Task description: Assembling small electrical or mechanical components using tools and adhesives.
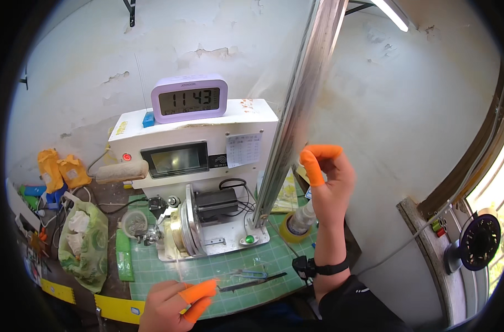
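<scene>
Just one white machine, one purple clock on top, one screen on its front. Left of it, two orange pouches. One left hand in front, one right hand to its right — four orange finger cots showing.

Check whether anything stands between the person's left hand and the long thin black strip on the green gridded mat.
Nothing visible does: the left hand, in orange finger covers, is beside the black strip near its left end; contact is unclear.

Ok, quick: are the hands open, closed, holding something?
Left hand: partly curled; can't tell whether it holds anything.
Right hand: pinched closed; anything held isn't discernible.
</scene>
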A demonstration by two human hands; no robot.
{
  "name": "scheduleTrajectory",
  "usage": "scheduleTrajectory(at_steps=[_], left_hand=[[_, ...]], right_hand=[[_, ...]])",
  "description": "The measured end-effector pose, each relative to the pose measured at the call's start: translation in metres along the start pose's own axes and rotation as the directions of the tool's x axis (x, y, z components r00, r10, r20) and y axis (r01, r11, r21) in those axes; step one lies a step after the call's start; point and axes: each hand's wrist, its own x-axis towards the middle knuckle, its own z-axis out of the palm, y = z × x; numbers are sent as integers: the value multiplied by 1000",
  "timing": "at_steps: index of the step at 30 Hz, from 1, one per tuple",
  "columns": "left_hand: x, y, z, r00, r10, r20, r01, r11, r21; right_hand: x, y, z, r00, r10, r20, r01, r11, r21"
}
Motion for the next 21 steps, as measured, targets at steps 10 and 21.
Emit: scheduleTrajectory(at_steps=[10,21], left_hand=[[11,-6,1,972,-235,-13,228,954,-194],[21,-10,22,947,-321,-21,307,921,-241]], right_hand=[[-27,19,-22,968,224,110,-249,847,470],[-32,22,-34,935,273,226,-353,771,531]])
